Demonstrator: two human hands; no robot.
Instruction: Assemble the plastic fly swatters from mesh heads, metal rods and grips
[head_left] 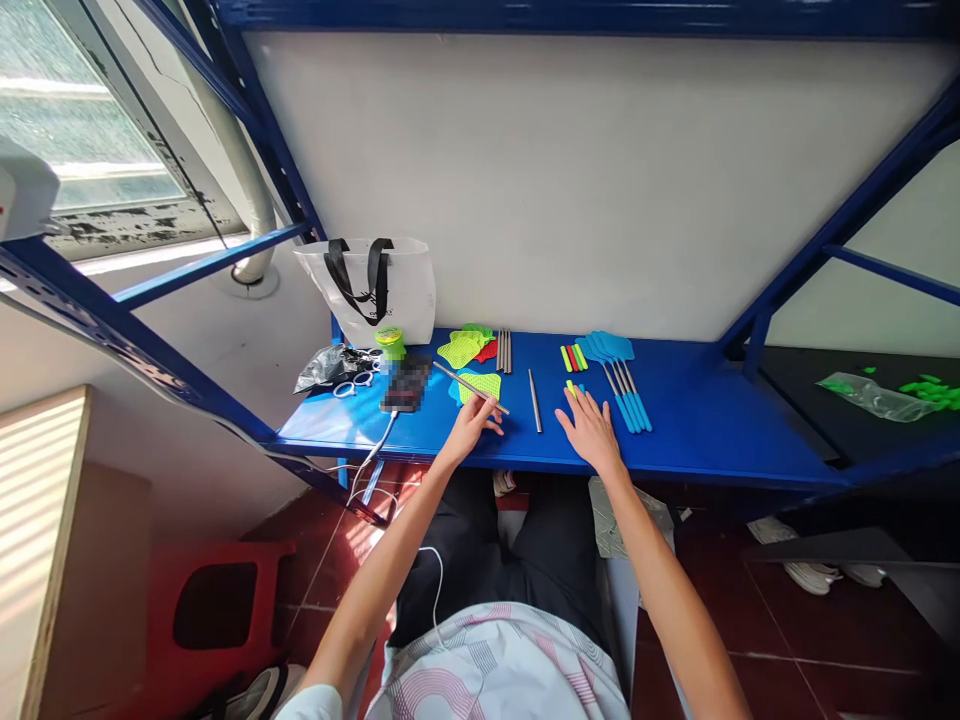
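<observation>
My left hand is closed round a thin metal rod, which slants up to the left. Just beyond it lies a yellow-green fly swatter head, with a bit of blue showing beside it. My right hand is palm down on the blue shelf, fingers spread, its fingertips at small yellow and red pieces partly hidden by them. Between my hands a single metal rod lies by itself. To the right of my right hand are several blue fly swatters with metal shafts.
Farther back lie more swatter heads, several metal rods and short coloured pieces. At left are a phone on a white cable, scissors, a green tub and a white bag. Blue frame posts flank the shelf.
</observation>
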